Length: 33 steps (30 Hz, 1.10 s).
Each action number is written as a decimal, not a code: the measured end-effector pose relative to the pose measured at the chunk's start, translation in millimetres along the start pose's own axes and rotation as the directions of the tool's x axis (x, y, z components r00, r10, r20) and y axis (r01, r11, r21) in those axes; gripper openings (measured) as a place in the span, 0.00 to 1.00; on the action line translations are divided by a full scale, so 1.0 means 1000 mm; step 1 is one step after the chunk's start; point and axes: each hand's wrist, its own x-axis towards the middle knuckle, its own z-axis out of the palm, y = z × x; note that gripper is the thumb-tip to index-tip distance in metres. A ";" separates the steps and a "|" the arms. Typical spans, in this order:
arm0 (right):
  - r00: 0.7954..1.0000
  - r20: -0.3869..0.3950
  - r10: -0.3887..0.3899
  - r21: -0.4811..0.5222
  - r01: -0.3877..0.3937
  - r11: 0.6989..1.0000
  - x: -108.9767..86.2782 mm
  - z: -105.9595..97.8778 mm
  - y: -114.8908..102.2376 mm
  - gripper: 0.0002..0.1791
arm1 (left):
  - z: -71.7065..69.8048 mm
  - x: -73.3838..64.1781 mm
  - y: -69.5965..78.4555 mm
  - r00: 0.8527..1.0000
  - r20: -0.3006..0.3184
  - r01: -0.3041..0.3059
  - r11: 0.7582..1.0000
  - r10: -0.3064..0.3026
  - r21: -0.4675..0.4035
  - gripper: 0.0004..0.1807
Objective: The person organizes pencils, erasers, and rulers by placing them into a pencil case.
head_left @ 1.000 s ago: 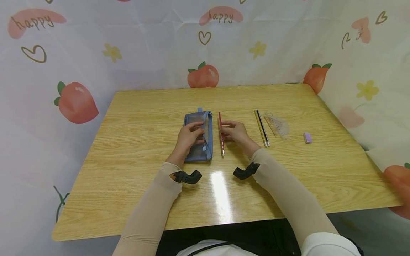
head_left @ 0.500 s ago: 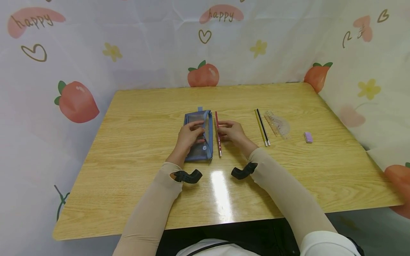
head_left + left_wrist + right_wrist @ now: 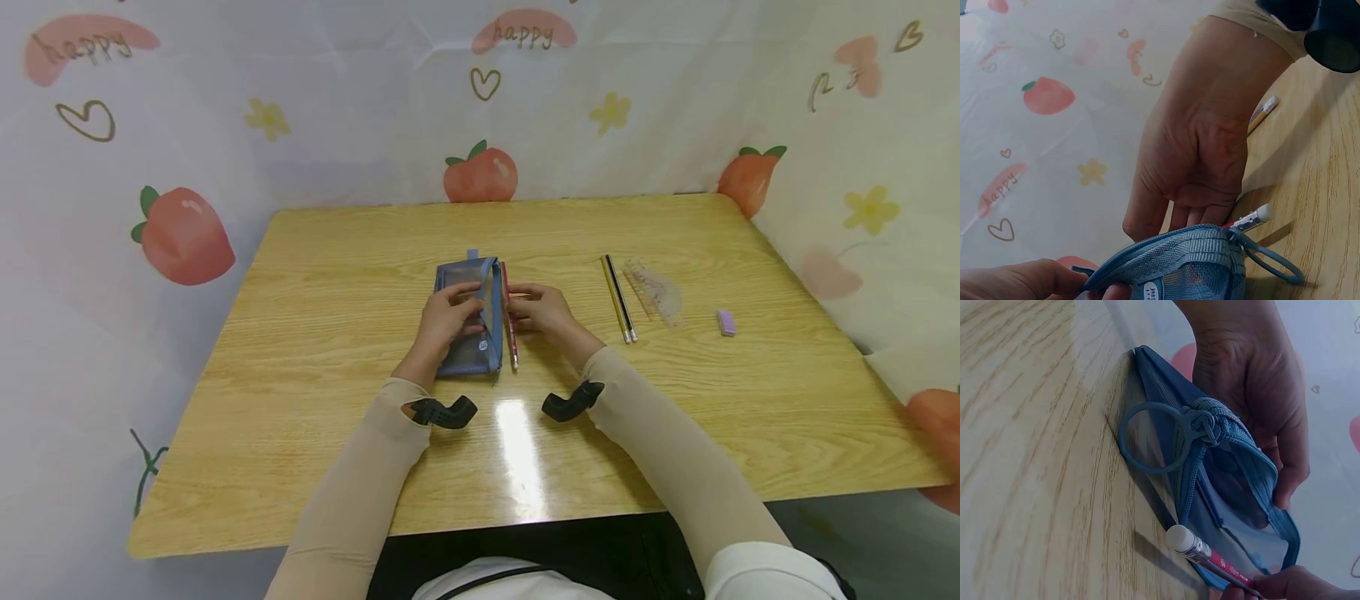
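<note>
A blue mesh pencil case [image 3: 467, 360] lies on the table, its zipped side parted. My left hand [image 3: 444, 321] pinches the rim of that opening between thumb and fingers. In the right wrist view the mouth gapes, and a ring zip pull [image 3: 1123, 434] hangs at its near corner. My right hand [image 3: 546, 310] holds a red pencil [image 3: 513, 346] lengthwise along the case's right side. The pencil's white eraser end [image 3: 1180, 539] points toward me, just outside the opening. Whether the pencil touches the rim I cannot tell.
To the right lie a yellow pencil [image 3: 614, 298] and a black pencil [image 3: 622, 298] side by side. Beyond them are clear plastic rulers [image 3: 660, 296] and a purple eraser [image 3: 726, 322]. The wooden table [image 3: 315, 333] meets a printed cloth backdrop [image 3: 360, 125] behind.
My right hand has brought the red pencil leftward, up close to the case's opening. The left hand keeps its hold on the rim. The head view has shifted slightly.
</note>
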 end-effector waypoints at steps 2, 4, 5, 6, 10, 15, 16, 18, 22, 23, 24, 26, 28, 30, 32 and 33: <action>1.000 0.003 -0.003 -0.003 0.003 1.000 0.001 0.000 0.001 0.21 | 0.001 0.001 0.000 1.000 0.002 -0.002 1.000 0.002 0.001 0.19; 1.000 0.006 -0.004 0.000 0.004 1.000 0.002 0.000 0.001 0.21 | 0.000 0.001 0.000 1.000 -0.002 -0.007 1.000 0.007 0.007 0.19; 1.000 0.010 -0.004 0.004 0.004 1.000 0.002 0.001 0.001 0.21 | 0.000 0.000 0.000 1.000 -0.005 -0.008 1.000 0.008 0.008 0.19; 1.000 0.013 -0.003 0.009 0.003 1.000 0.003 0.001 0.001 0.22 | 0.000 0.000 0.000 1.000 -0.007 -0.008 1.000 0.008 0.010 0.19; 1.000 0.019 0.002 0.028 -0.002 1.000 0.002 0.002 0.001 0.22 | 0.000 0.000 0.001 1.000 -0.002 -0.010 1.000 0.010 0.012 0.19; 1.000 0.026 -0.006 0.027 0.006 1.000 -0.002 0.004 0.000 0.21 | 0.002 -0.001 0.001 1.000 -0.003 -0.010 1.000 0.010 0.003 0.19; 1.000 0.029 -0.010 0.028 0.009 1.000 -0.003 0.004 0.000 0.21 | 0.002 -0.001 0.001 1.000 -0.002 -0.011 1.000 0.011 -0.001 0.19; 0.999 0.035 -0.016 0.034 0.014 0.999 -0.004 0.006 0.000 0.21 | 0.003 -0.001 0.001 1.000 0.002 -0.014 1.000 0.014 -0.007 0.19; 0.999 0.048 -0.018 0.046 0.016 0.999 -0.004 0.009 -0.001 0.21 | 0.003 -0.001 0.001 1.000 0.011 -0.020 1.000 0.020 -0.016 0.19; 0.999 0.049 -0.016 0.049 0.013 0.999 -0.004 0.010 -0.001 0.20 | 0.003 -0.002 0.001 1.000 0.012 -0.020 1.000 0.020 -0.015 0.19; 0.999 0.049 -0.013 0.052 0.010 0.999 -0.003 0.011 -0.001 0.20 | 0.003 -0.002 0.001 1.000 0.012 -0.019 1.000 0.019 -0.016 0.19; 0.999 0.044 -0.007 0.051 0.005 0.999 -0.004 0.012 -0.002 0.20 | 0.003 -0.002 0.001 1.000 0.010 -0.016 1.000 0.016 -0.012 0.18; 0.999 0.034 -0.003 0.046 0.002 0.999 -0.004 0.014 -0.002 0.20 | 0.003 -0.002 0.001 1.000 0.009 -0.013 1.000 0.013 -0.009 0.17; 1.000 0.021 -0.004 0.039 0.003 0.999 -0.004 0.015 -0.003 0.20 | 0.004 -0.002 0.001 1.000 0.010 -0.013 1.000 0.014 -0.007 0.17; 1.000 0.008 -0.009 0.028 0.009 1.000 -0.003 0.016 -0.003 0.20 | 0.004 -0.002 0.001 1.000 0.015 -0.015 1.000 0.015 -0.003 0.17; 1.000 0.003 -0.013 0.024 0.013 1.000 -0.003 0.016 -0.003 0.20 | 0.004 -0.004 0.003 1.000 0.020 -0.008 1.000 0.008 0.000 0.17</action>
